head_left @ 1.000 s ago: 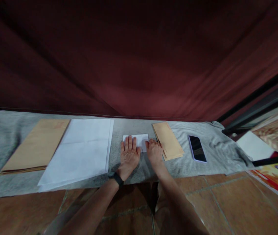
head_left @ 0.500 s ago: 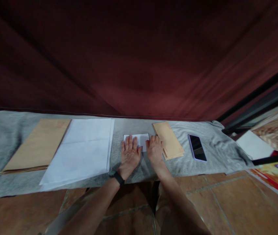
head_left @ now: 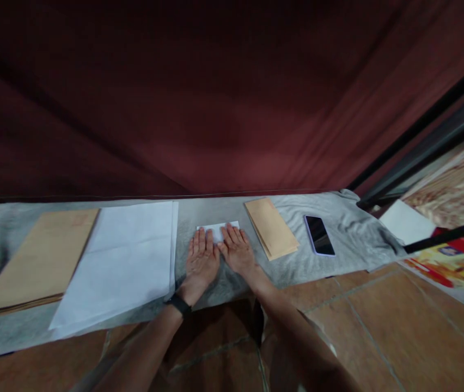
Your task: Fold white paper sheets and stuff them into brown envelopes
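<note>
A small folded white paper [head_left: 217, 231] lies on the grey cloth, mostly covered by my two hands. My left hand [head_left: 202, 257] presses flat on its left part, fingers stretched forward. Beside it my right hand [head_left: 237, 249] lies flat on the right part, thumb pointing toward the left hand. Only the paper's far edge and a bit of its middle show. Just right of my right hand are folded brown envelopes [head_left: 272, 227], untouched. Large white sheets [head_left: 121, 261] lie to the left of my left hand, apart from it.
Large brown envelopes [head_left: 40, 258] are stacked at the far left, partly under the white sheets. A phone [head_left: 319, 235] rests at the right on the grey cloth [head_left: 350, 239]. A dark red curtain [head_left: 215, 136] hangs behind. Black bars [head_left: 448, 234] and a printed box [head_left: 456, 272] stand at right.
My right hand has moved left over the paper, closer to my left hand, and now lies flatter. The view has tilted and shifted slightly.
</note>
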Demonstrator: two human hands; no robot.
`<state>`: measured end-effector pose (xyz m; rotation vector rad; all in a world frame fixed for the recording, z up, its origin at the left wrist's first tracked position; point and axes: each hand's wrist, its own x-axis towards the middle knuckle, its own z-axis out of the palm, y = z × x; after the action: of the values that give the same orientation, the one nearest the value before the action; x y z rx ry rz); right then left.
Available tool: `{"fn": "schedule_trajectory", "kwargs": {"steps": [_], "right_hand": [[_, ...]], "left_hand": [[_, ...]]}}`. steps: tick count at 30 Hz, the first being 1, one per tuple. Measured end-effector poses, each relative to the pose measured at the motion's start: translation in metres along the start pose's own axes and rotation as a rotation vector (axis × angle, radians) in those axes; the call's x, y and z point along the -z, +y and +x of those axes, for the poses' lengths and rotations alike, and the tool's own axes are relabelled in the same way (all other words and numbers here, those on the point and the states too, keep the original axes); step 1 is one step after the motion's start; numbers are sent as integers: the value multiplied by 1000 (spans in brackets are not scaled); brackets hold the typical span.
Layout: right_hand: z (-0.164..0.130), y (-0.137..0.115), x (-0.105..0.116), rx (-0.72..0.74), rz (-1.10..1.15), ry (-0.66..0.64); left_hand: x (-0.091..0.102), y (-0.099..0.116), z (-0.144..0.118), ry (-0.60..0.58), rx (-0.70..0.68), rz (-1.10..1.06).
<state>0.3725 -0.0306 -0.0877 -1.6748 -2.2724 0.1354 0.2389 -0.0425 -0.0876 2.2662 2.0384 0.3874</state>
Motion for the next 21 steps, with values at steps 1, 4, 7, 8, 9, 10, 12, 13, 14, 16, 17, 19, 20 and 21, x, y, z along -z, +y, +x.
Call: {"fn": "schedule_trajectory", "kwargs": {"steps": [1,4,7,8,9,10,12,13,14,16,17,19,20,21], "right_hand": [[-2,3,0,-20,-21,17],[-6,11,0,-92,-67,62],[-9,17,0,-160,-84,87],[-9,18,0,-178,-82,92],[-9,19,0,-191,-78,94],[-9,19,1,-201,-71,94],[-8,19,2,-209,-51,87],[-8,19,2,-209,-41,82],[-7,19,3,-210,-31,77],[-7,19,3,-206,-14,70],[-7,19,3,-202,-7,70],[-8,19,3,-191,5,72],[-9,19,3,-184,10,74],[-9,19,3,-178,15,76]], "left_hand": [[1,-3,-1,13,5,6],[4,-10,-4,46,17,6],[7,-16,-2,66,25,-28],[8,-18,0,70,33,-50],[8,-20,3,76,44,-83],[8,-23,6,84,56,-128],[7,-29,15,103,90,-259],[5,-33,19,108,114,-344],[4,-36,23,109,141,-441],[0,-41,29,114,207,-659],[-1,-43,30,118,243,-765],[-2,-43,30,140,311,-929],[-1,-42,29,151,334,-979],[0,-40,27,157,343,-1010]]}}
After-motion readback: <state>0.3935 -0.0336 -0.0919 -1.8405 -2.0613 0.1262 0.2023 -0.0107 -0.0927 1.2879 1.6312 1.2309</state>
